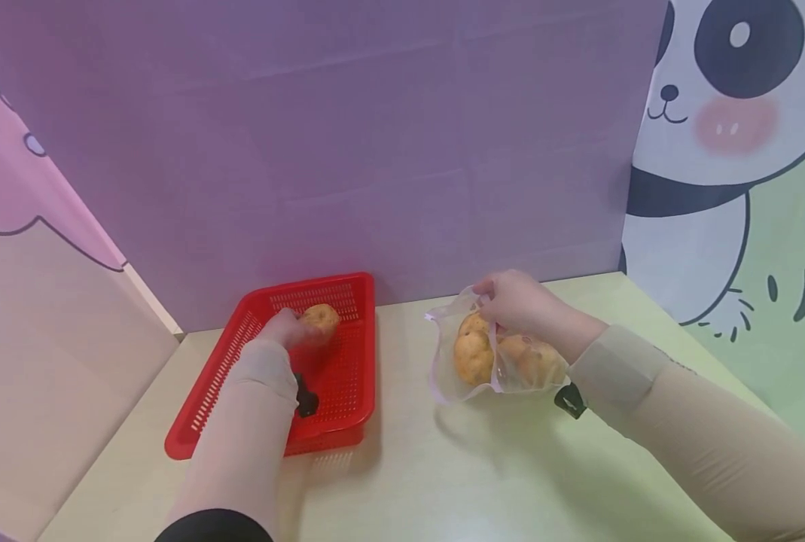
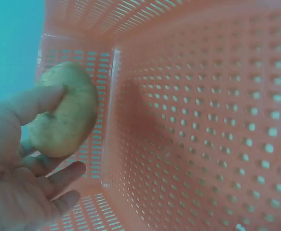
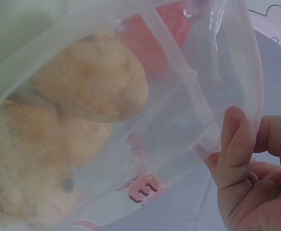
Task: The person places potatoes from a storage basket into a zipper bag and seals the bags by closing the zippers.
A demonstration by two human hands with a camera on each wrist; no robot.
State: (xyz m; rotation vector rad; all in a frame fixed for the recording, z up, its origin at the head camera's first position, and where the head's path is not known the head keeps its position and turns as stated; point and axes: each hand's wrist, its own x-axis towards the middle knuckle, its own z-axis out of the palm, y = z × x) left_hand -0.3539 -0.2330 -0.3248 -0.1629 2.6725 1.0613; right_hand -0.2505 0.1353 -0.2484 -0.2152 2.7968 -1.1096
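- Red basket (image 1: 348, 376): your left hand (image 1: 282, 330) grips one potato (image 1: 321, 318) inside it.
- Clear bag (image 1: 446, 373): more potatoes (image 1: 473, 357) inside; your right hand (image 1: 517, 301) pinches its rim.

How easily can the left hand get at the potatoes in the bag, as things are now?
Probably not easily. The left hand already grips a potato over the red basket, and the right hand pinches the mouth of the plastic bag of potatoes.

Potato (image 1: 321, 318) held inside red basket (image 1: 348, 380).
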